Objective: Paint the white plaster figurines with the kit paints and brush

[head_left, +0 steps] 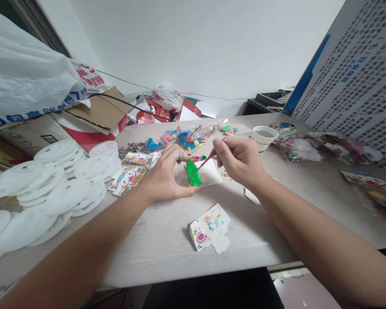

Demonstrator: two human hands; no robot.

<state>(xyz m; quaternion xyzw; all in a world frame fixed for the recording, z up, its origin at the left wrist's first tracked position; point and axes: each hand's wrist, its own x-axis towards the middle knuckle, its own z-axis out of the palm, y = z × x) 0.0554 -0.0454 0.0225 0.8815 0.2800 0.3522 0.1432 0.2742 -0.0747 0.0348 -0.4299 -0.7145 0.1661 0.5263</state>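
A small green-painted piece [193, 173] is pinched upright near the middle of the table [167, 240], held between the thumb and curled fingers of the left hand [164, 176]; the hand is closed around its left side and rests on the tabletop. A thin paintbrush [207, 159] is gripped by the right hand [239, 161], the fingers drawn together around its red handle in a pen-like hold, and its tip is laid against the upper right edge of the green piece. A sheet of white paper [210, 174] is seen beneath and just behind the piece. Beyond the hands, a strip of paint pots [183, 139] is spread across the table, and a white cup [264, 137] of cloudy water is set near the right hand. A painted cartoon plaque [209, 229] lies closer to the table's front edge. Stacks of white discs [58, 189] are piled well to the left.
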